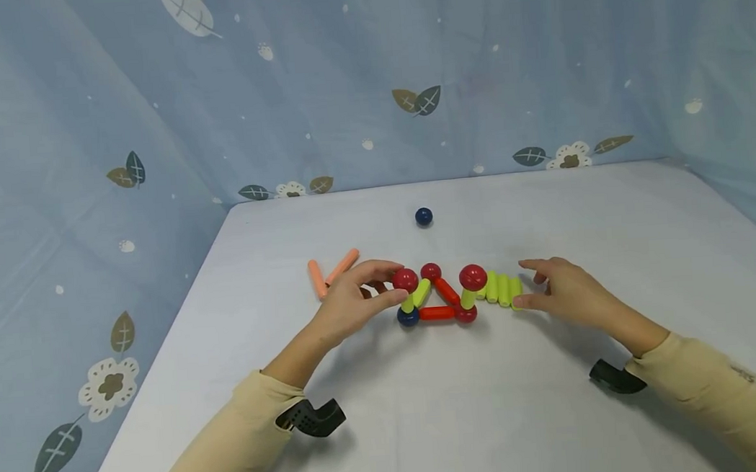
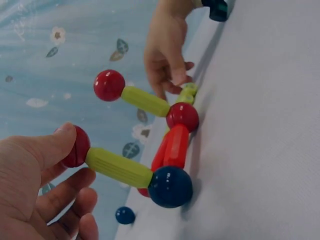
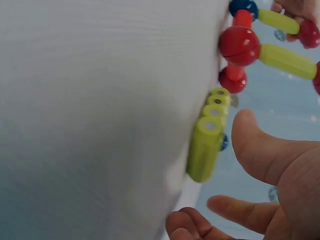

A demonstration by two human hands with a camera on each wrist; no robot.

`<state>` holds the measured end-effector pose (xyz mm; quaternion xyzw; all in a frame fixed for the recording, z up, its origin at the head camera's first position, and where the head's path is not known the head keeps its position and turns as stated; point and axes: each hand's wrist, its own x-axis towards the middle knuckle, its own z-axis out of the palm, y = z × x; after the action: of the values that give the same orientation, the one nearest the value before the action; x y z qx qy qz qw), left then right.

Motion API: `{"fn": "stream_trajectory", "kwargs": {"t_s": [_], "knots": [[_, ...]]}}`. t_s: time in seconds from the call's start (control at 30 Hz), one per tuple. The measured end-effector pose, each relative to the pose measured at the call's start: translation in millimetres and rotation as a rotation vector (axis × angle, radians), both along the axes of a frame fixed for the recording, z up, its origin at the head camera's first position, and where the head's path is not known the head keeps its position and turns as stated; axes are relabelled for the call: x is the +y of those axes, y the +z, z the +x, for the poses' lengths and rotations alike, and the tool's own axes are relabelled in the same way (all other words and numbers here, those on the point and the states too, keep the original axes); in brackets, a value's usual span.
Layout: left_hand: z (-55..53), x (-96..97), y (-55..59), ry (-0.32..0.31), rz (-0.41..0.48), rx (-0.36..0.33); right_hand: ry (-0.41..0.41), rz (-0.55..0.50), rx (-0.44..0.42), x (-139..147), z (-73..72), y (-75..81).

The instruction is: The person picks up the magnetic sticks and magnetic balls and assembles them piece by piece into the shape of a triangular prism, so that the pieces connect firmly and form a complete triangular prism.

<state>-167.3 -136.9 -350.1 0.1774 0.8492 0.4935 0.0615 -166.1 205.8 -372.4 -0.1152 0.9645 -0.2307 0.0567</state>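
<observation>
My left hand pinches a red ball between thumb and fingers. That ball tops an upright yellow-green magnetic rod standing on a blue ball. These belong to a magnetic ball-and-rod structure with a triangular base, where red rods and a yellow-green rod join a blue and two red balls. A second upright yellow-green rod carries another red ball. Beside a row of loose yellow-green rods, my right hand has thumb and fingers spread apart, gripping nothing.
Two orange rods lie on the white table behind my left hand. A loose dark blue ball sits farther back. Blue patterned cloth hangs behind the table and at its left side.
</observation>
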Motion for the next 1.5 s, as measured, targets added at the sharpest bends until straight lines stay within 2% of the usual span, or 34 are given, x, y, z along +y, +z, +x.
{"fn": "stream_trajectory", "kwargs": {"t_s": [0.13, 0.53, 0.77, 1.13, 1.27, 1.37, 1.5], "knots": [[0.8, -1.2, -0.2, 0.004, 0.005, -0.001, 0.01, 0.024, -0.034, -1.3, -5.0, -6.7], [4.8, -3.0, 1.0, 0.001, 0.028, 0.036, 0.029, 0.084, -0.077, 8.0, -10.0, 0.0], [4.5, -1.6, -0.6, 0.01, 0.016, 0.042, 0.035, 0.118, -0.026, 4.0, -5.1, 1.0], [4.1, 1.1, -1.9, 0.019, 0.019, 0.013, -0.021, 0.123, 0.045, 7.0, -2.2, 3.7], [3.0, 1.6, -2.2, 0.014, 0.021, 0.015, -0.046, 0.102, 0.152, 3.9, -0.6, 15.6], [3.0, 1.1, -1.9, 0.019, 0.019, 0.013, -0.054, 0.035, 0.324, -5.7, 2.5, 27.2], [4.5, -0.4, -1.2, 0.024, 0.02, 0.009, -0.019, -0.132, 0.562, -25.8, 9.5, 41.0]]}}
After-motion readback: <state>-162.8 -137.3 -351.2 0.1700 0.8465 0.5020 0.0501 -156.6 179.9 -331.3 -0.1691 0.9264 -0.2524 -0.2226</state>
